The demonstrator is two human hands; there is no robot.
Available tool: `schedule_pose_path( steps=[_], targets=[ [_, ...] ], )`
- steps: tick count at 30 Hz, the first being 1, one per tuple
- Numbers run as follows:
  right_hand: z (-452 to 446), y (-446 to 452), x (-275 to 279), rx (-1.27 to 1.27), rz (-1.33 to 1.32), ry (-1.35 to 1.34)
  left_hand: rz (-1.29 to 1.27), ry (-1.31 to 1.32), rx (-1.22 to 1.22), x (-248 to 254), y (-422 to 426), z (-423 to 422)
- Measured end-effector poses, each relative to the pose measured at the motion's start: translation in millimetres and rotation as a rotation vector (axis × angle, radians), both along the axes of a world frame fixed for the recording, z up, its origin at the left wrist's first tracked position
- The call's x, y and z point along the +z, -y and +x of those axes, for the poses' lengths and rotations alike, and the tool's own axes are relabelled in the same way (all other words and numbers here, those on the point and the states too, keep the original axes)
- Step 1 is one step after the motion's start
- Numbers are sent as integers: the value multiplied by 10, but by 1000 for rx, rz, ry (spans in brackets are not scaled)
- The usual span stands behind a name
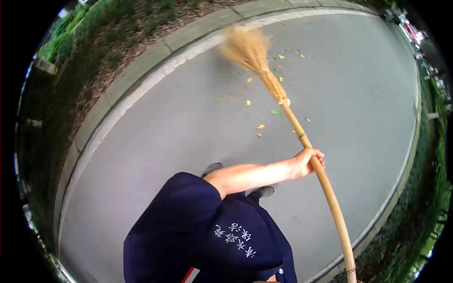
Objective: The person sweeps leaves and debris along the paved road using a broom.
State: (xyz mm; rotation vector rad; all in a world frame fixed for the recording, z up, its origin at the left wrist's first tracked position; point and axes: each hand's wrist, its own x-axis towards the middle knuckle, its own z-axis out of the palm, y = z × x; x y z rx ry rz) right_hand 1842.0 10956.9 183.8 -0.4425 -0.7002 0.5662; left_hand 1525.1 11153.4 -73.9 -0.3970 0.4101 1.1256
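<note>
One straw broom, tan bristles fanned and blurred by the pale gutter strip, bamboo handle slanting rightward | my left hand wraps it, fingers curled round; right fingers, I cannot tell | leaf-strewn verge, concrete curb blocking that side | yellow and green leaves on grey road | greenery rightmost
</note>
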Motion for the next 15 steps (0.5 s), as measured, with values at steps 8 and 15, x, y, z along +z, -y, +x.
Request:
schedule_pose_path(
  steps=[8, 15],
  targets=[
    [2276, -2159, -1369, 154, -341, -73, -654, -305, 110, -1247, -415, 1329],
    [2275, -4221, -974, 493, -409, -154, -865, -234, 376, -1457, -1121, 1859]
  ],
)
